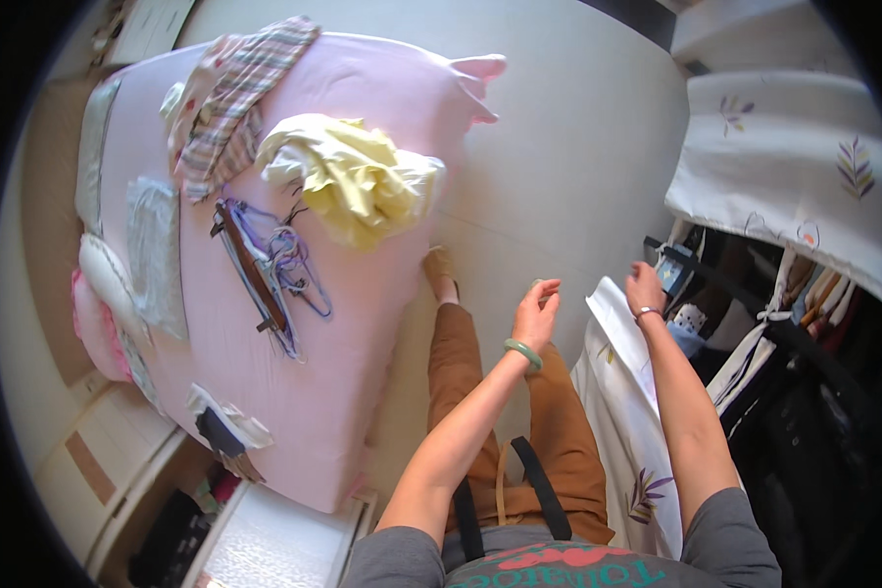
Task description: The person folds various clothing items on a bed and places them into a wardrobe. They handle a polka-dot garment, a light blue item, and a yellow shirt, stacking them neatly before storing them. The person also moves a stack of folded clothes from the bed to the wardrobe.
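My left hand (536, 319), with a green bangle at the wrist, hovers over my brown trousers. Its fingers are loosely bent and partly stretched, and nothing shows in them. My right hand (644, 291), wearing a thin bracelet, is at the opening of a fabric wardrobe. Its fingers are curled, and what they hold, if anything, is hidden. Beside that hand hangs a white wardrobe curtain (610, 358) with a leaf print. The upper flap (774, 147) lies folded back over the top. Inside, a dark bar (701, 265) and hanging clothes (823, 294) show.
A bed with a pink sheet (333, 392) stands at the left. On it lie a yellow and white cloth bundle (353, 181), a plaid garment (230, 122), several hangers (265, 265), a folded grey cloth (154, 255) and small dark and white garments (225, 426). Pale floor (568, 147) lies between bed and wardrobe.
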`<act>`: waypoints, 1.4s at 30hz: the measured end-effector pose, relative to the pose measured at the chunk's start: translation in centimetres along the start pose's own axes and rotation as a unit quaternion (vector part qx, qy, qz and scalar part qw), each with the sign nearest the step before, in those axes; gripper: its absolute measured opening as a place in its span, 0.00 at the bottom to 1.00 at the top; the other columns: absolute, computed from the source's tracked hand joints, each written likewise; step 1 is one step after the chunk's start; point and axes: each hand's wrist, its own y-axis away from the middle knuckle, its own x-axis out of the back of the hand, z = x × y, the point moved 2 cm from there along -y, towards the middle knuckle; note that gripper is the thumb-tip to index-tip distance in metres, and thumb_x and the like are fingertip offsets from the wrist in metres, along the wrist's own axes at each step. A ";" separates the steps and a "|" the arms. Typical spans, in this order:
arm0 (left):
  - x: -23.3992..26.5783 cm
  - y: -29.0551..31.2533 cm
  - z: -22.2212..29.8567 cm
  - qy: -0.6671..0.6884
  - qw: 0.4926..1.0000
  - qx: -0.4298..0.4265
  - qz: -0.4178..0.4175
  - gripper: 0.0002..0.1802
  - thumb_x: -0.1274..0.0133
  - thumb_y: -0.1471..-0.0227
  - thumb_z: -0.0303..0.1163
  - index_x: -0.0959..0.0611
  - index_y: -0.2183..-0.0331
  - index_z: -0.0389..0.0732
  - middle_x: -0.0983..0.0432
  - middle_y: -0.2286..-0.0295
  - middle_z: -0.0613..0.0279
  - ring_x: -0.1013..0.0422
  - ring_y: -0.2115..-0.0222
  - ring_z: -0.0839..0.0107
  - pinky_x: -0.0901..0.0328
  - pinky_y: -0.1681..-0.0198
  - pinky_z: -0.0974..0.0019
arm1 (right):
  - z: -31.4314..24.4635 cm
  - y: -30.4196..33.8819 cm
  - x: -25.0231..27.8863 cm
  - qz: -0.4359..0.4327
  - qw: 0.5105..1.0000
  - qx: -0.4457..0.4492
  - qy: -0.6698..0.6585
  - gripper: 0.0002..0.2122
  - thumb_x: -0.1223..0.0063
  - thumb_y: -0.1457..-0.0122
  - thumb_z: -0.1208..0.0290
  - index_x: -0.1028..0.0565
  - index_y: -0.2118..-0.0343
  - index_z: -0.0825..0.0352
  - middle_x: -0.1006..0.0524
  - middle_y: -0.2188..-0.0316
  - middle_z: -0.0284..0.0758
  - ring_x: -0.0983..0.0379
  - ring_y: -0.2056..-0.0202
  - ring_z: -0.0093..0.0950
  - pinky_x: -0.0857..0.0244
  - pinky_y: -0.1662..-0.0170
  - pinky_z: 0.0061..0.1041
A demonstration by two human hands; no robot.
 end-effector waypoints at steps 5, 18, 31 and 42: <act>8.7 -0.5 3.4 0.181 0.979 -0.021 0.096 0.17 0.52 0.40 0.29 0.25 0.49 0.43 0.26 0.57 0.68 0.28 0.61 0.78 0.33 0.62 0.74 | -20.9 2.0 0.9 -0.058 0.935 0.217 -0.275 0.12 0.47 0.42 0.67 0.23 0.59 0.66 0.21 0.63 0.39 0.23 0.61 0.34 0.30 0.57 0.30; 30.8 -4.7 12.3 0.268 0.950 -0.083 0.135 0.27 0.51 0.40 0.45 0.30 0.44 0.41 0.26 0.56 0.55 0.28 0.60 0.62 0.36 0.50 0.62 | -48.1 7.8 -2.5 -0.071 0.947 0.274 -0.152 0.48 0.36 0.53 0.54 0.53 0.33 0.59 0.29 0.46 0.48 0.32 0.47 0.46 0.35 0.48 0.34; 39.4 8.6 17.2 0.273 0.915 -0.218 0.204 0.25 0.42 0.45 0.42 0.25 0.49 0.40 0.29 0.52 0.59 0.35 0.50 0.68 0.40 0.47 0.66 | -45.3 24.8 6.0 -0.400 0.772 0.139 -0.474 0.25 0.47 0.54 0.75 0.30 0.48 0.72 0.24 0.55 0.35 0.26 0.57 0.26 0.32 0.53 0.27; 44.0 23.7 10.5 0.507 0.828 -0.081 0.226 0.21 0.52 0.37 0.38 0.28 0.46 0.40 0.25 0.56 0.66 0.29 0.58 0.78 0.33 0.55 0.71 | -52.5 34.4 5.6 -0.578 0.617 0.472 -0.251 0.23 0.33 0.54 0.73 0.26 0.53 0.70 0.22 0.57 0.38 0.24 0.58 0.32 0.33 0.52 0.29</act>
